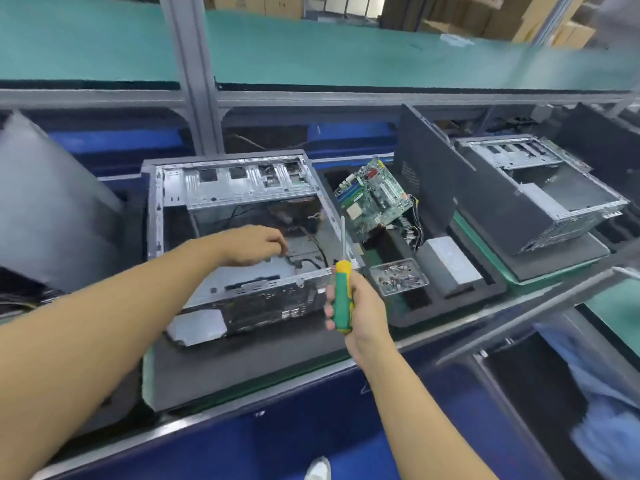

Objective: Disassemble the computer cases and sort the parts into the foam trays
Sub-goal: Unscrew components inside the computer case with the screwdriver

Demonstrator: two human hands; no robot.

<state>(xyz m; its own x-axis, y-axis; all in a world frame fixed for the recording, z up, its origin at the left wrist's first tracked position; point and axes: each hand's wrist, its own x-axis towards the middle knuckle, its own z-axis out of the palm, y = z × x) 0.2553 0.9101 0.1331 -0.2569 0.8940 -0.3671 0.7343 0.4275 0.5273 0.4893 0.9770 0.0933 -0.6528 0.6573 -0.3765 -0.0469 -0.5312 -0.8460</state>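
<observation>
Head view: right hand [365,308] holds screwdriver [342,293] upright, tip pointing up.

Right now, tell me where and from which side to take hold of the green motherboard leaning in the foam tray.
Probably its raised far edge: the motherboard leans tilted in the foam tray, that edge standing free while its lower end sits among wires. Come from above, pinching the bare rim, not the component-covered face.

The screwdriver [341,296] handle within the right hand's [362,308] fingers [329,311] is coloured green with yellow ends. Black cables [306,261] are seen by the left hand's [254,245] fingertips [282,244], a green motherboard [375,195] beyond the right fingers.
</observation>
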